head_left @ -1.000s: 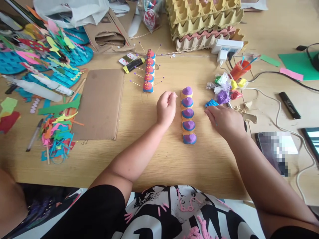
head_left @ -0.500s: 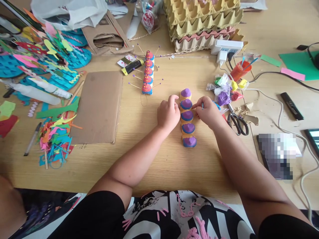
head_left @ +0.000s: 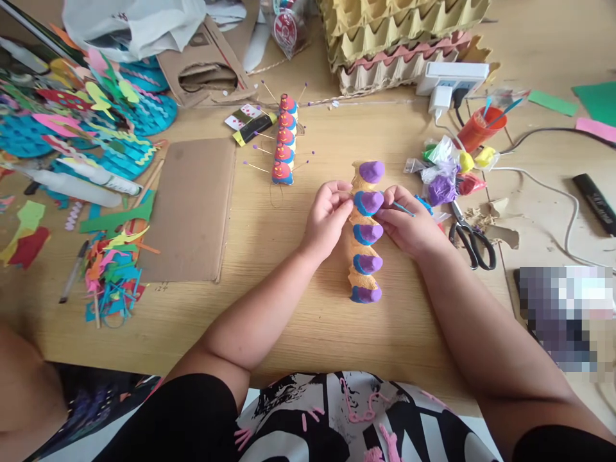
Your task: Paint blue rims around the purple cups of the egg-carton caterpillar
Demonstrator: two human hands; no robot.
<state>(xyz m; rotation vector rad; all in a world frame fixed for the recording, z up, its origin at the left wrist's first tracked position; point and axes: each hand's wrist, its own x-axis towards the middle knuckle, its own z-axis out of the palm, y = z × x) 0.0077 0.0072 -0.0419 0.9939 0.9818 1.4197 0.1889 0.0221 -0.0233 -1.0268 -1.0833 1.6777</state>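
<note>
You are working across a strip of carton cups (head_left: 368, 232) with blue bands and purple caps, which is sitting between your hands, its long axis running away from your body over the worktop (head_left: 293, 321). The strip is leaning over, its purple caps facing toward your right and its bare carton side showing toward your left. Your left hand (head_left: 328, 217) is lying on the left flank, finger and thumb seemingly clamped on the carton edge beside the second cup from the far end. Your right hand (head_left: 412, 226) is facing it across the same cup, fingertips drawn together around a thin blue stick (head_left: 404, 209) that is slanting back over the hand. Those fingertips are meeting or nearly meeting the right side of that cup; you cannot tell which from this angle. Neither hand is clearly nearer, since both are flanking the far half, while the three nearest cups are extending toward you past the fingers. Whether the strip's underside is resting on the worktop or hanging just above it, you cannot tell.
</note>
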